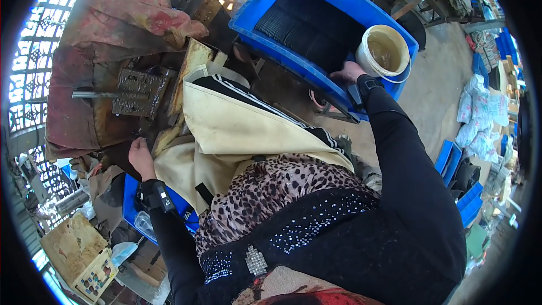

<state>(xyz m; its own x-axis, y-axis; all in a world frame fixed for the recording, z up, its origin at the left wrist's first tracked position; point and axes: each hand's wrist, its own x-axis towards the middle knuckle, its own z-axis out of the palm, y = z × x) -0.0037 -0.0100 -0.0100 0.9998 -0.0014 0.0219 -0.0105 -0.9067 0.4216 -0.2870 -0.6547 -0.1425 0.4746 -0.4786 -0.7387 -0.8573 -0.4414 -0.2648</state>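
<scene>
1. The right hand (pixel 349 72) reaches over the near wall of a long blue bin (pixel 264 39), its thumb side toward the dark sheets (pixel 310 25); the fingertips are partly hidden, so whether it pinches a sheet I cannot tell
2. The dark sheets stand packed in a row inside the bin, filling much of its length, with their thin edges showing along the near side
3. A whitish bucket (pixel 365 51) sits in the bin's right end, just beside the right hand — its wire handle hangs down outside, and something pale brown shows within
4. The left hand (pixel 141 158) is well apart from the right, its fingers curled, below a dark, grimy metal plate (pixel 137 91); I cannot tell whether they grip anything
5. A metal rod (pixel 93 95) sticks out leftward from the plate, and a stained reddish cloth (pixel 127 20) drapes around and behind it
6. Between the hands, a cream apron (pixel 243 118) lies folded over the person's lap, above a leopard-print garment (pixel 282 181)
</scene>
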